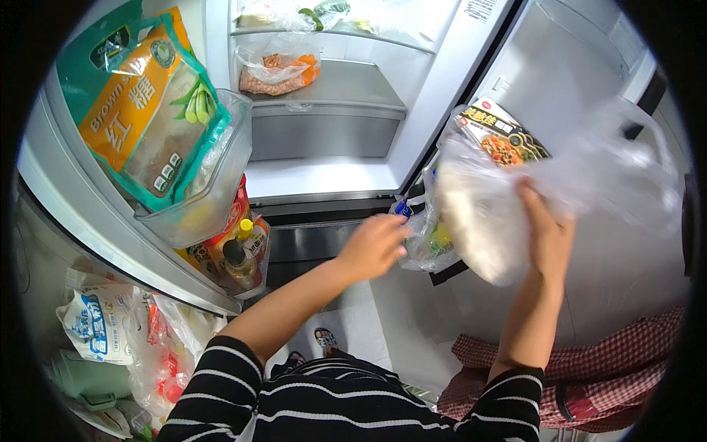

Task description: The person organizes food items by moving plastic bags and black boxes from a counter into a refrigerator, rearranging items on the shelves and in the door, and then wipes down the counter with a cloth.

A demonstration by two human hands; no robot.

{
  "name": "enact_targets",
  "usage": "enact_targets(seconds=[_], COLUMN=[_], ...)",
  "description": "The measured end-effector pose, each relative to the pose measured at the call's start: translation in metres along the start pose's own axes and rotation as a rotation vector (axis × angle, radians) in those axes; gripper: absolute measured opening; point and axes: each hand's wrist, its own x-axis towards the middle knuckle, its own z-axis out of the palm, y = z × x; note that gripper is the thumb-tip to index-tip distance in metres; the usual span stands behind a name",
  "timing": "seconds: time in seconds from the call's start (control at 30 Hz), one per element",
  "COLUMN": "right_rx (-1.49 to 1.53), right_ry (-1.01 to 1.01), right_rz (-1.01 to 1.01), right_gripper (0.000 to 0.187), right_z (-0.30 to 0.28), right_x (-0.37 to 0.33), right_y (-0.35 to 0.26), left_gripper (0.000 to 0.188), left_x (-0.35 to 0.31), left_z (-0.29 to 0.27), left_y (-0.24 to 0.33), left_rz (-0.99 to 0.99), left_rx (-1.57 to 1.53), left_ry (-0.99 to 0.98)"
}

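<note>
My right hand [546, 239] is closed on a clear plastic bag [482, 214] with whitish contents I cannot make out. The bag is lifted in front of the open right fridge door, its loose top trailing to the right, smeared by motion. In the middle, my left hand [374, 247] is empty, its fingers loosely bent and apart. It is nearest to the lower bin of the right door, where a plastic-wrapped package [434, 239] shows. Behind the lifted bag, a box with a food picture [504, 136] stands in the door, partly covered.
A bag of peanuts [276, 74] lies on the fridge drawer cover. The open left door carries a large orange-and-green bag [155, 110] and a dark-capped bottle [239, 267]. Plastic bags [162, 346] sit at lower left, a red checked cloth [589, 368] at lower right.
</note>
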Motion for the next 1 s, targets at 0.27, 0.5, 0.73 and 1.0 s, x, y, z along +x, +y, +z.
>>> enact_targets(seconds=[0.27, 0.5, 0.73, 1.0], right_rx=[0.204, 0.05, -0.146, -0.247], right_ry=[0.463, 0.244, -0.014, -0.341], right_rz=[0.158, 0.028, 0.256, 0.141], right_gripper=[0.028, 0.016, 0.016, 0.028], right_z=[-0.045, -0.055, -0.003, 0.058], right_x=[-0.058, -0.098, -0.077, -0.067], right_y=[-0.021, 0.023, 0.086, 0.171], left_gripper=[0.067, 0.07, 0.034, 0.084], left_x=[0.054, 0.056, 0.034, -0.002], left_z=[0.122, 0.157, 0.073, 0.035], left_y=[0.037, -0.012, -0.001, 0.026], left_rz=[0.032, -0.214, -0.366, -1.047], left_rx=[-0.078, -0.305, -0.65, -2.049], left_ry=[-0.322, -0.48, -0.241, -0.134])
